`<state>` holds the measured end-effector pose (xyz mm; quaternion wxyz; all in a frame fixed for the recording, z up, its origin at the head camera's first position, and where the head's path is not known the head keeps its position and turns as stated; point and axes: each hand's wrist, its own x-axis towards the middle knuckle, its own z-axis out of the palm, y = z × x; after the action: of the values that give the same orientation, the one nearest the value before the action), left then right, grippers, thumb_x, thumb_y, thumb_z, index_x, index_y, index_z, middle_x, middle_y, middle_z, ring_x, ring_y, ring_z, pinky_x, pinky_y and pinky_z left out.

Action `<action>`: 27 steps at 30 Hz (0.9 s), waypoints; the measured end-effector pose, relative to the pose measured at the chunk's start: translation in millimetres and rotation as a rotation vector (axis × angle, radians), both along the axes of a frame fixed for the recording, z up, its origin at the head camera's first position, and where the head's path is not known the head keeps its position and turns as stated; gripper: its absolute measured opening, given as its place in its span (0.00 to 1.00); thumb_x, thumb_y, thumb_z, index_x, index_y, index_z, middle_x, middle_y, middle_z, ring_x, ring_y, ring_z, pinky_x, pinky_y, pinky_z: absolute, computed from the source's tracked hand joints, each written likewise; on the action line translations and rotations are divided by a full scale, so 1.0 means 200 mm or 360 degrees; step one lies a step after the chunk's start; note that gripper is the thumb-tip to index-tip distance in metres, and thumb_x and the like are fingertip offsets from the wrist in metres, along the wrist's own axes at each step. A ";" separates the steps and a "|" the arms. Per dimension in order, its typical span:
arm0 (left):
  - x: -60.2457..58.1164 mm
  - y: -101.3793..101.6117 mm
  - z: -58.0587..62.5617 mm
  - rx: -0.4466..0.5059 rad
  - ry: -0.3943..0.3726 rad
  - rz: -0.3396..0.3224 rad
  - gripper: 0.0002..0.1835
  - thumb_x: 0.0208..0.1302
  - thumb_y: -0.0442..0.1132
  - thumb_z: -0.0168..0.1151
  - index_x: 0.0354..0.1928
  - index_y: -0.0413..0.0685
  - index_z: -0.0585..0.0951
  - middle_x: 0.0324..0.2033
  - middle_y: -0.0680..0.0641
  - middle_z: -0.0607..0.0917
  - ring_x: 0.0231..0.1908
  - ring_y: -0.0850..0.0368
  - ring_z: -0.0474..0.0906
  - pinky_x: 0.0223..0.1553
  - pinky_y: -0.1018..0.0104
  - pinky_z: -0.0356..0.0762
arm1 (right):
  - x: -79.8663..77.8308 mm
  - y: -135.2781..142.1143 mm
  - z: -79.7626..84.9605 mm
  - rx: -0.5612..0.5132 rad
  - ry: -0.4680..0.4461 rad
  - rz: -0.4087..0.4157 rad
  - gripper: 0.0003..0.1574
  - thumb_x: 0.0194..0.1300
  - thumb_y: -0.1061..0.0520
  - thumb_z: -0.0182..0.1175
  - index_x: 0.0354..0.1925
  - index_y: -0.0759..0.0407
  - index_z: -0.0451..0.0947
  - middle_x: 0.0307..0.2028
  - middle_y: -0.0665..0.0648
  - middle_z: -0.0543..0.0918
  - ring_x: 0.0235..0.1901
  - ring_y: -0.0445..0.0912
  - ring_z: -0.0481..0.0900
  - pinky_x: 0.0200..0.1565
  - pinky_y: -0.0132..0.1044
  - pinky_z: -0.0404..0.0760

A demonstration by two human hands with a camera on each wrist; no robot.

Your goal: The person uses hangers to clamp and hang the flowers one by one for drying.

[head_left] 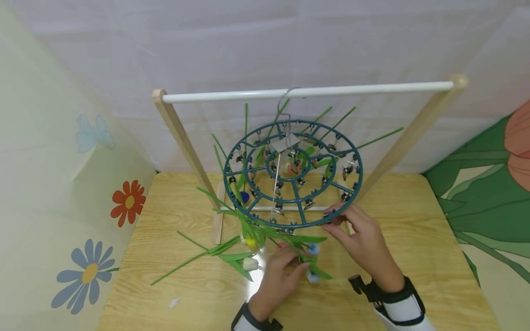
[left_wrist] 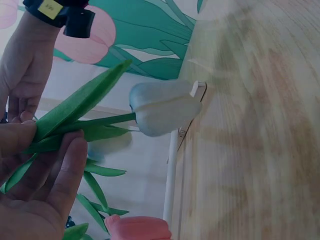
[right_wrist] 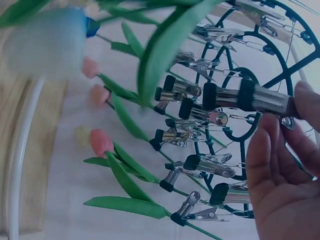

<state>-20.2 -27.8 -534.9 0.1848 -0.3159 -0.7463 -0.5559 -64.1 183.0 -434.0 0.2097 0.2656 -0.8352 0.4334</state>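
Observation:
In the left wrist view, my left hand point(head_left: 281, 276) pinches the green stem and leaves of a pale blue-white artificial tulip point(left_wrist: 165, 107). My right hand point(head_left: 364, 236) is at the front right rim of a round dark-green clip hanger point(head_left: 296, 197). Between the right thumb and fingers is the end of a metal clip point(right_wrist: 260, 98), seen in the right wrist view. Several tulips hang head-down from other clips, a pink tulip point(right_wrist: 102, 142) among them. The left hand's fingertips are partly hidden by leaves in the head view.
The hanger hooks over a white rail point(head_left: 232, 95) on wooden posts point(head_left: 182, 142). A white tulip point(head_left: 250, 264) lies on the wooden table point(head_left: 414, 257), left of my left hand. A small white scrap point(head_left: 174, 303) lies front left. A pale cloth wall point(head_left: 124, 50) stands behind.

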 end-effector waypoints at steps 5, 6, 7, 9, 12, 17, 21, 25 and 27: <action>-0.01 0.01 -0.01 -0.0006 -0.0027 0.0037 0.10 0.62 0.28 0.70 0.46 0.40 0.84 0.38 0.44 0.89 0.36 0.56 0.87 0.43 0.78 0.85 | 0.01 -0.01 0.00 -0.0105 -0.0068 0.0066 0.27 0.45 0.78 0.75 0.44 0.65 0.80 0.41 0.56 0.86 0.40 0.33 0.83 0.43 0.21 0.85; -0.01 0.01 -0.01 0.0006 -0.0041 0.0049 0.11 0.62 0.28 0.70 0.46 0.41 0.84 0.39 0.44 0.89 0.37 0.55 0.87 0.44 0.78 0.85 | 0.01 -0.01 0.00 -0.0132 -0.0085 0.0079 0.27 0.45 0.79 0.75 0.44 0.65 0.80 0.41 0.56 0.87 0.40 0.33 0.84 0.43 0.22 0.85; -0.02 0.01 -0.01 0.0011 -0.0036 0.0069 0.11 0.62 0.28 0.70 0.47 0.41 0.84 0.39 0.44 0.89 0.37 0.55 0.88 0.44 0.77 0.86 | 0.01 -0.01 -0.01 -0.0147 -0.0100 0.0082 0.27 0.45 0.79 0.75 0.43 0.65 0.80 0.41 0.55 0.87 0.39 0.33 0.84 0.43 0.22 0.86; -0.02 0.03 -0.01 0.0049 -0.0075 0.0088 0.11 0.62 0.29 0.70 0.47 0.41 0.84 0.40 0.43 0.90 0.38 0.54 0.88 0.44 0.75 0.86 | 0.02 -0.02 -0.02 -0.0178 -0.0107 0.0086 0.26 0.45 0.79 0.74 0.42 0.63 0.81 0.39 0.54 0.87 0.38 0.34 0.84 0.42 0.23 0.85; -0.03 0.05 -0.01 0.0102 -0.0151 0.0087 0.11 0.64 0.29 0.69 0.48 0.40 0.84 0.42 0.43 0.90 0.41 0.53 0.88 0.45 0.72 0.88 | 0.04 -0.04 -0.03 -0.0227 -0.0099 0.0088 0.24 0.45 0.78 0.74 0.40 0.62 0.82 0.35 0.52 0.87 0.35 0.35 0.82 0.39 0.22 0.83; -0.04 0.07 0.01 0.0217 -0.0325 -0.0018 0.11 0.66 0.28 0.67 0.50 0.39 0.83 0.47 0.40 0.89 0.44 0.49 0.89 0.47 0.67 0.89 | 0.05 -0.07 -0.04 -0.0397 -0.0147 0.0168 0.20 0.48 0.79 0.72 0.36 0.63 0.81 0.32 0.54 0.84 0.34 0.36 0.80 0.37 0.23 0.82; -0.06 0.09 0.03 0.0295 -0.0433 -0.0082 0.12 0.69 0.29 0.65 0.53 0.36 0.83 0.50 0.37 0.88 0.46 0.46 0.89 0.49 0.65 0.89 | 0.05 -0.10 -0.05 -0.0533 -0.0218 0.0264 0.14 0.54 0.78 0.70 0.36 0.66 0.80 0.34 0.56 0.85 0.36 0.36 0.82 0.39 0.24 0.85; -0.07 0.11 0.04 0.0317 -0.0448 -0.0076 0.14 0.70 0.30 0.64 0.56 0.36 0.82 0.51 0.36 0.87 0.48 0.45 0.89 0.49 0.65 0.88 | 0.05 -0.12 -0.06 -0.0631 -0.0243 0.0306 0.12 0.55 0.80 0.68 0.35 0.71 0.79 0.37 0.54 0.86 0.39 0.36 0.84 0.40 0.25 0.86; -0.07 0.12 0.04 0.0328 -0.0427 -0.0064 0.15 0.70 0.30 0.64 0.57 0.36 0.82 0.52 0.36 0.87 0.49 0.45 0.89 0.50 0.65 0.88 | 0.06 -0.13 -0.07 -0.0642 -0.0249 0.0293 0.12 0.54 0.81 0.67 0.34 0.71 0.79 0.38 0.52 0.86 0.39 0.36 0.85 0.40 0.25 0.87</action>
<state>-34.1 -3.4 -526.5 0.1038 -0.2331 -0.6969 -0.6702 -52.8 157.1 -448.0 0.1527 0.2590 -0.7177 0.6280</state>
